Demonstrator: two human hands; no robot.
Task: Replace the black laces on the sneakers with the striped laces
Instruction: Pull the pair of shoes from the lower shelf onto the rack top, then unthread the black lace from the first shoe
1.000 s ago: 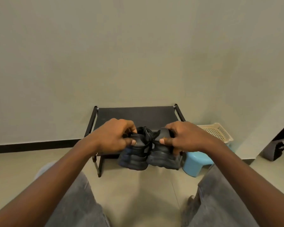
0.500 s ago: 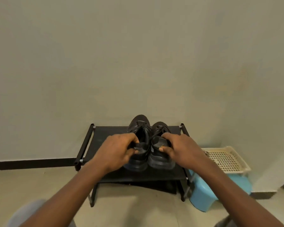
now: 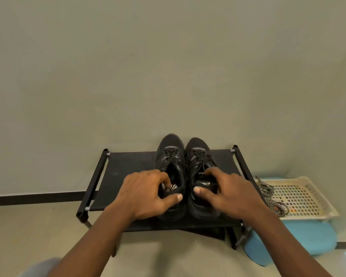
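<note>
Two black sneakers with black laces stand side by side on a black shoe rack [image 3: 126, 176], toes toward the wall. My left hand [image 3: 146, 193] grips the heel of the left sneaker [image 3: 169, 154], fingers hooked into its opening and thumb on the heel. In the same way, my right hand [image 3: 229, 191] holds the heel collar of the right sneaker [image 3: 199, 154]. The striped black-and-white laces [image 3: 267, 188] lie bundled in a cream basket [image 3: 318, 190] to the right of the rack.
The basket rests on a light blue plastic stool [image 3: 288, 238] beside the rack's right end. A plain wall with a dark skirting strip [image 3: 34, 198] stands directly behind the rack. Pale tiled floor lies in front, with my knee at the bottom left.
Both hands carried the sneakers forward from above the floor and set them down on top of the rack. The view tilted down, bringing the basket with the striped laces into sight.
</note>
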